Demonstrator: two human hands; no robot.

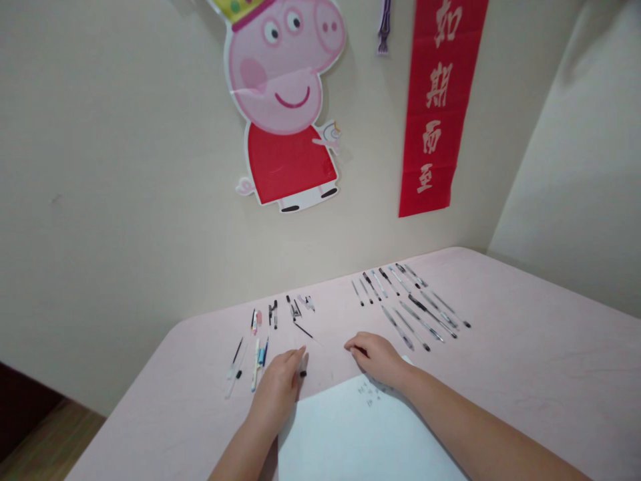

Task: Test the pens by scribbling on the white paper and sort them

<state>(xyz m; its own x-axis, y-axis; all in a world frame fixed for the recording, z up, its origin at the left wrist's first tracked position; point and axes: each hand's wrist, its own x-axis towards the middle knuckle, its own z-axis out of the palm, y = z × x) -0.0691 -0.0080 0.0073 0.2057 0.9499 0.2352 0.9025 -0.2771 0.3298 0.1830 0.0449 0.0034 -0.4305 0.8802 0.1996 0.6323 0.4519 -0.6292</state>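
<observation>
My left hand (276,384) rests low over the table, left of the paper, its fingers drawn together. A short clear pen part with a black end (303,366) shows at its thumb side, seemingly held there. Just beyond the fingertips lies a thin black refill (303,330). My right hand (374,354) is closed at the paper's far edge, thumb against curled fingers; anything inside is hidden. White paper (350,434) with several handwritten marks (369,393) lies between my forearms.
Pen parts, caps and refills lie in small groups at left, including a yellowish pen barrel (256,366). Two rows of pens, among them a dark pen (419,306), lie at back right on the pink table (525,347). The wall (150,167) borders the far edge.
</observation>
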